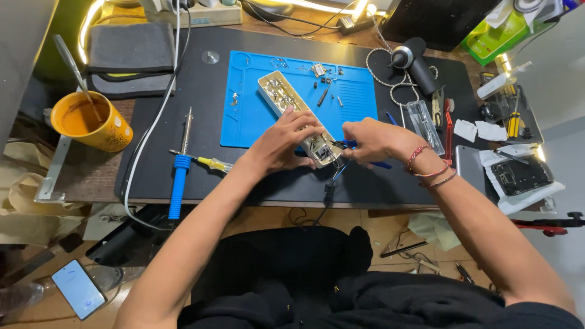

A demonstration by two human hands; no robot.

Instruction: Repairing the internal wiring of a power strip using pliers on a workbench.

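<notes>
With the opened power strip (298, 119) lying slantwise across the blue mat (353, 97) on the desk (201, 183), the left hand (283, 143) should keep its grip clamped on the near end while the right hand (372, 141), closed on a blue-handled tool (365, 159), works gently at the wiring.
</notes>
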